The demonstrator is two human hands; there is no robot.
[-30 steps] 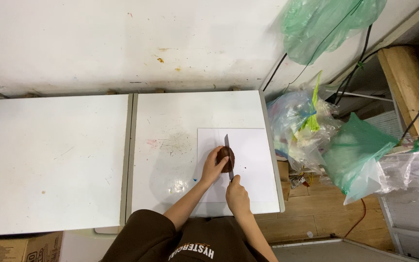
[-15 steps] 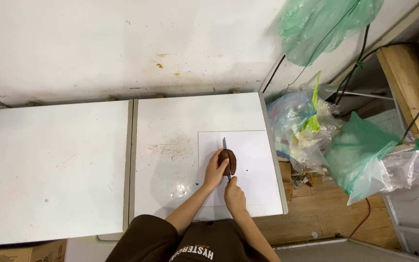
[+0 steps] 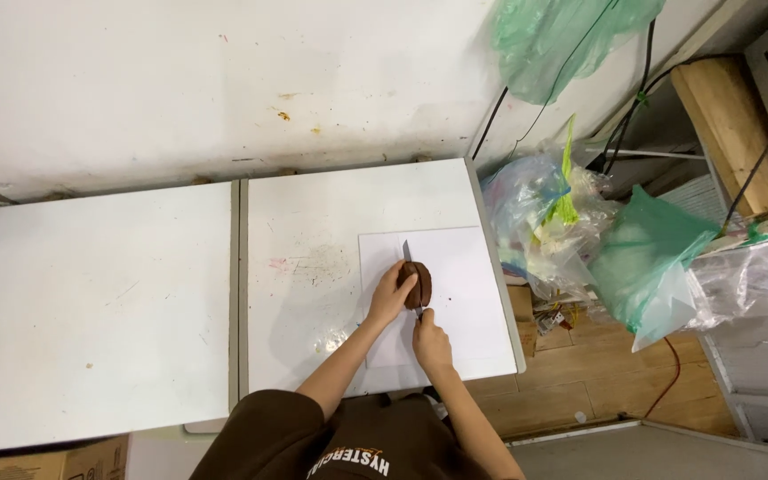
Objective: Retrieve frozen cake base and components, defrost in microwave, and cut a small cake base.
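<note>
My left hand [image 3: 390,295] curls over a brown rounded lump [image 3: 420,284] on the white cutting board [image 3: 473,293], fingers closed against its side, while my right hand [image 3: 430,342] grips a knife [image 3: 411,267] set across it. Mid-cut, I judge; the next stroke needs steady downward pressure

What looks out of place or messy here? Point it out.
Nothing is spilled on the white cutting sheet, where the left hand steadies a brown item under the knife. The table shows pinkish smudges, and the wall has rust-coloured stains.
</note>
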